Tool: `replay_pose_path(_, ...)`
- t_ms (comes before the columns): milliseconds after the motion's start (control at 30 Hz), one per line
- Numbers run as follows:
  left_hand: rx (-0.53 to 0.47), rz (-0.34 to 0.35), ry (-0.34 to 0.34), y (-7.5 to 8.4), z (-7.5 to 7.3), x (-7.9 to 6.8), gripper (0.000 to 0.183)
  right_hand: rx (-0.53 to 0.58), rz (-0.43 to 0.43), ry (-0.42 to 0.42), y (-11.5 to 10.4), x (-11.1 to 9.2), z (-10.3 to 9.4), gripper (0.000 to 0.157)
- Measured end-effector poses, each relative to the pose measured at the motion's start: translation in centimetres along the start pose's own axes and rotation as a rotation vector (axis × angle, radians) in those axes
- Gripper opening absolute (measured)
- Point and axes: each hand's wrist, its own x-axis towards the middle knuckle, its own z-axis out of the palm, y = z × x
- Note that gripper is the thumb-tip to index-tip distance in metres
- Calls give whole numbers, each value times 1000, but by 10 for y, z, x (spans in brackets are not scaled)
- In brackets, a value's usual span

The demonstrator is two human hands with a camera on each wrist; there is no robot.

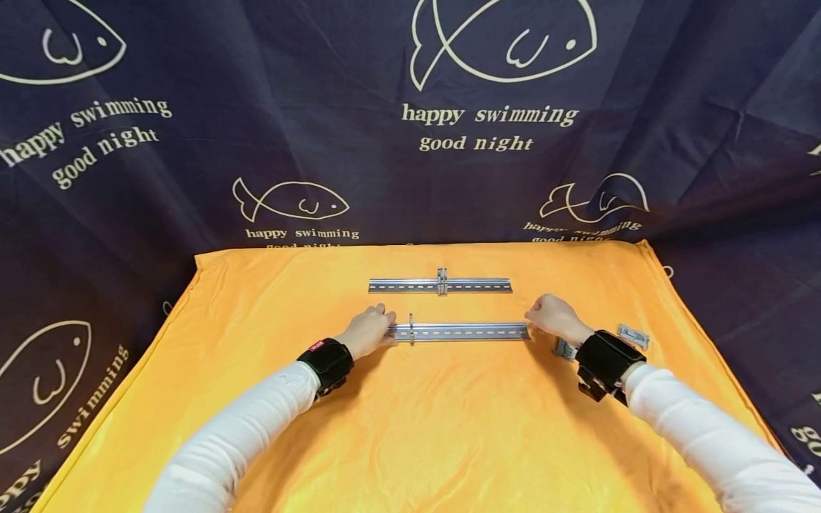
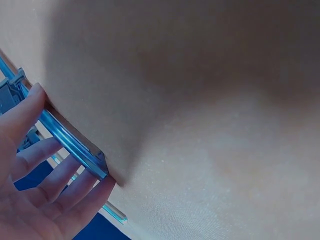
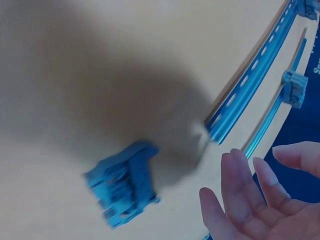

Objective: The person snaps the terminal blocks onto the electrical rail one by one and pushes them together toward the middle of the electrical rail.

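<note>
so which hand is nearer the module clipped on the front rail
Left. The left hand holds the front rail by its left end, just beside the module. The right hand is by the rail's opposite end, much farther from the module.

Silvery-blue rail (image 1: pixel 462 328), orange cloth (image 1: pixel 449 427), white sleeves (image 1: pixel 253 420), black wristbands (image 1: pixel 609 358); navy backdrop (image 1: pixel 308 107) patterned with cream fish (image 1: pixel 513 39)

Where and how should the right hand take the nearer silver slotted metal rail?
Probably pinch the rail across its long edges at the bare right end, coming from the right: it is narrow, and the left hand and thin grey plastic block crowd its left end.
</note>
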Motion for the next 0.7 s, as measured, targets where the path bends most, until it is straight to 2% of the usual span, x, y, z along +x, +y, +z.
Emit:
replay_pose_path(133,0,0,-1,-1,1,1,33,1,3,5,25,10,-2,31)
replay_pose_path(167,0,0,-1,-1,1,1,33,16,-36,13,38,16,0,32)
replay_pose_path(267,3,1,-1,-1,1,1,34,7,-31,3,54,22,-2,28)
replay_pose_path(367,5,2,-8,-1,1,0,34,-12,-30,11,50,13,-6,26)
replay_pose_path(400,6,2,-12,-1,0,0,34,-30,4,2,42,6,-9,25)
replay_pose_path(533,10,3,-22,0,0,0,35,-42,-22,9,32,-10,-17,34)
replay_pose_path(700,23,3,-24,0,0,0,36,-62,6,8,36,-18,-22,37)
